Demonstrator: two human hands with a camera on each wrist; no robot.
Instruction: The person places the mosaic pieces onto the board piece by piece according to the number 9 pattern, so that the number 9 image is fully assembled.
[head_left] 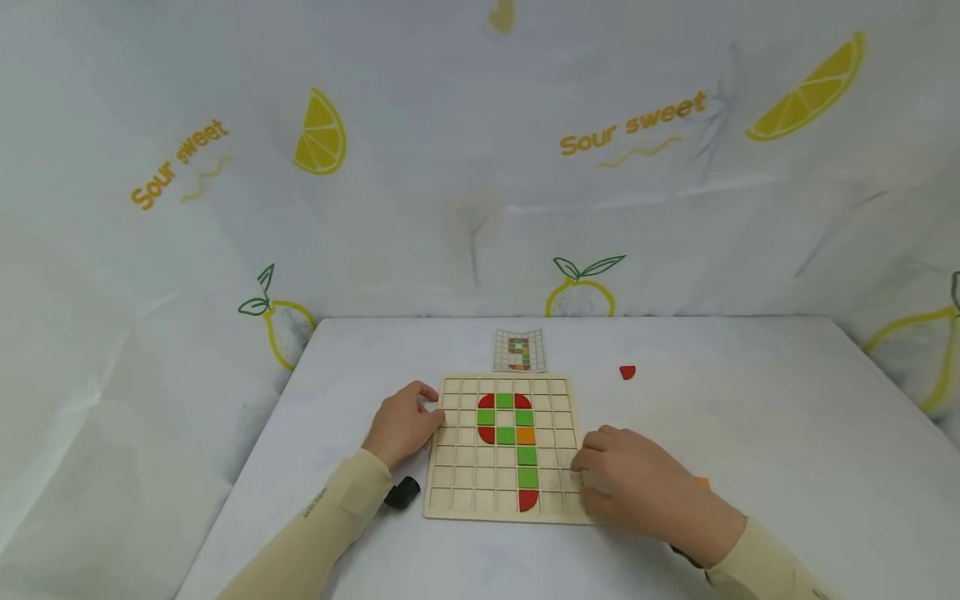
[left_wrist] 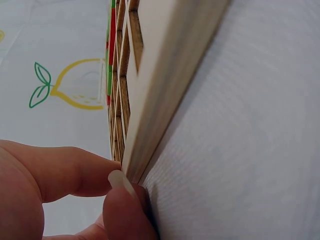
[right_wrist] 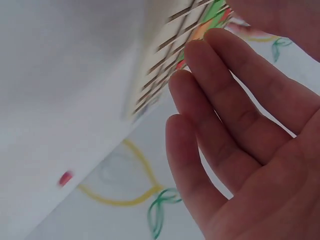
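Note:
A square wooden grid board [head_left: 465, 477] lies on the white table, with red, green and orange tiles [head_left: 527, 457] set in its cells in the shape of a 9. At its left edge my left hand [head_left: 403, 423] pinches the board between thumb and index finger; the left wrist view shows the fingertips [left_wrist: 116, 175] right at the rim [left_wrist: 165, 90]. My right hand [head_left: 637, 483] is by the board's right edge, fingertips over the border cells. In the right wrist view its fingers [right_wrist: 235, 110] are loosely extended with nothing held.
Behind the board lies a card [head_left: 519, 351] printed with a similar coloured 9. One loose red rounded tile [head_left: 627, 372] sits at the back right. An orange piece [head_left: 702, 482] is partly hidden behind my right hand. A small black object [head_left: 402, 493] lies beside my left forearm.

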